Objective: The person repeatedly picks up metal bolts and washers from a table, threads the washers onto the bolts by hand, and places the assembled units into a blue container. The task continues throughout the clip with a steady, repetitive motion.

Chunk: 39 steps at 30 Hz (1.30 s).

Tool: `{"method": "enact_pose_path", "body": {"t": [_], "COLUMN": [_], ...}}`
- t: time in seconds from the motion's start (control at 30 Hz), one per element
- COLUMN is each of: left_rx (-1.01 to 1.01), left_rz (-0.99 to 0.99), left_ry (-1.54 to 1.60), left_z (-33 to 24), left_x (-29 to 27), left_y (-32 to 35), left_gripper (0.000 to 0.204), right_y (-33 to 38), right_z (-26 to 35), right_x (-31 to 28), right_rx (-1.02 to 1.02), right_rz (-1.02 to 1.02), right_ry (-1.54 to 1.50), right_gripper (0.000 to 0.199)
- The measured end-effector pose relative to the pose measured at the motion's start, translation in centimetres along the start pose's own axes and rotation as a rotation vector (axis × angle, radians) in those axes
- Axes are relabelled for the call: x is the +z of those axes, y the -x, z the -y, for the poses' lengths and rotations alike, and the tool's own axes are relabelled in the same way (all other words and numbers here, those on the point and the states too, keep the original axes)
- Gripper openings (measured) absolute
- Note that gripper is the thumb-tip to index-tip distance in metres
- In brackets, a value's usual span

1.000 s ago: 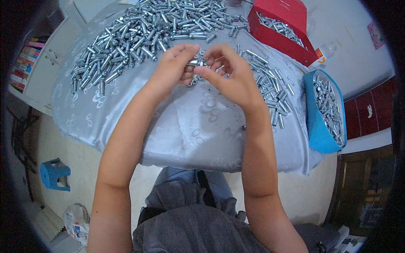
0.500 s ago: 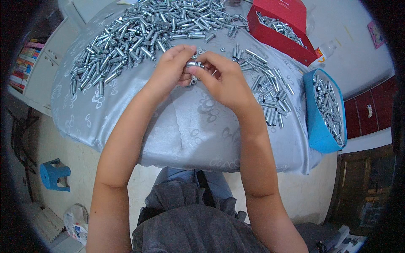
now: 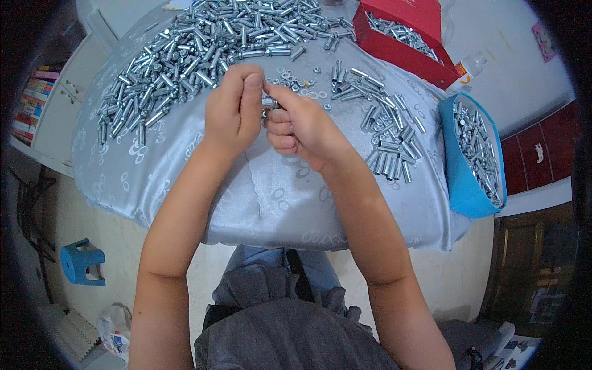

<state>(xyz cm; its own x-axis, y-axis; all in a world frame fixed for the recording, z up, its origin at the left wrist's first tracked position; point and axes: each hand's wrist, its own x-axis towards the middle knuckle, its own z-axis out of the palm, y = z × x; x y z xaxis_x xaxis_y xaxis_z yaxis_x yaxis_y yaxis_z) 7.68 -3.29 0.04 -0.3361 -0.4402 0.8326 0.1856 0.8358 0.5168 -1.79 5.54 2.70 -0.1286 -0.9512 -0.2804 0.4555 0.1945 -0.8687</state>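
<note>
A shiny metal sleeve anchor bolt (image 3: 269,103) lies crosswise between my hands, above the table. My left hand (image 3: 233,111) is closed around its left end, thumb pointing up. From the other side my right hand (image 3: 302,126) grips the bolt's right end, with its fingers curled in. Much of the bolt is hidden by the fingers. Just beyond my hands sits a small cluster of nuts and washers (image 3: 291,82). Loose metal sleeves (image 3: 388,161) are scattered to the right of my right hand.
A big heap of assembled bolts (image 3: 203,52) covers the far left of the silver tablecloth (image 3: 271,209). At the back right stands an open red box (image 3: 394,52) with metal parts inside. A blue bin (image 3: 459,179) of bolts stands at the right edge, near a plastic bottle (image 3: 473,65).
Both hands have drawn slightly nearer to me, and the right-hand fingers have curled into a fuller grip. The cluster of nuts and washers is now more exposed.
</note>
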Motion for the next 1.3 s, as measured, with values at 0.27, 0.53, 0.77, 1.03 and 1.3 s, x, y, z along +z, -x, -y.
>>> {"method": "enact_pose_path", "body": {"t": [0.27, 0.53, 0.77, 1.03, 1.3], "left_rx": [-0.556, -0.806, -0.944, -0.872, -0.241], "left_rz": [0.217, 1.294, -0.194, -0.103, -0.108], "left_ry": [0.39, 0.673, 1.304, 0.952, 0.01], "left_z": [0.1, -0.3, 3.3, 3.1, 3.7], "left_x": [0.3, -1.6, -0.8, -0.3, 0.8], "left_y": [-1.5, -1.8, -3.7, -2.9, -1.5], "left_gripper": [0.025, 0.03, 0.078, 0.085, 0.025], "right_y": [-0.5, 0.8, 0.9, 1.2, 1.3], "right_z": [0.3, 3.0, 3.0, 3.0, 2.0], "right_x": [-1.0, -4.4, -4.4, -4.6, -8.9], "right_rx": [-0.493, -0.739, -0.733, -0.721, -0.634], "right_rz": [-0.505, -0.748, -0.718, -0.766, -0.999], "right_ry": [0.489, 0.186, 0.144, 0.169, 0.999], "right_gripper": [0.039, 0.026, 0.023, 0.02, 0.018]}}
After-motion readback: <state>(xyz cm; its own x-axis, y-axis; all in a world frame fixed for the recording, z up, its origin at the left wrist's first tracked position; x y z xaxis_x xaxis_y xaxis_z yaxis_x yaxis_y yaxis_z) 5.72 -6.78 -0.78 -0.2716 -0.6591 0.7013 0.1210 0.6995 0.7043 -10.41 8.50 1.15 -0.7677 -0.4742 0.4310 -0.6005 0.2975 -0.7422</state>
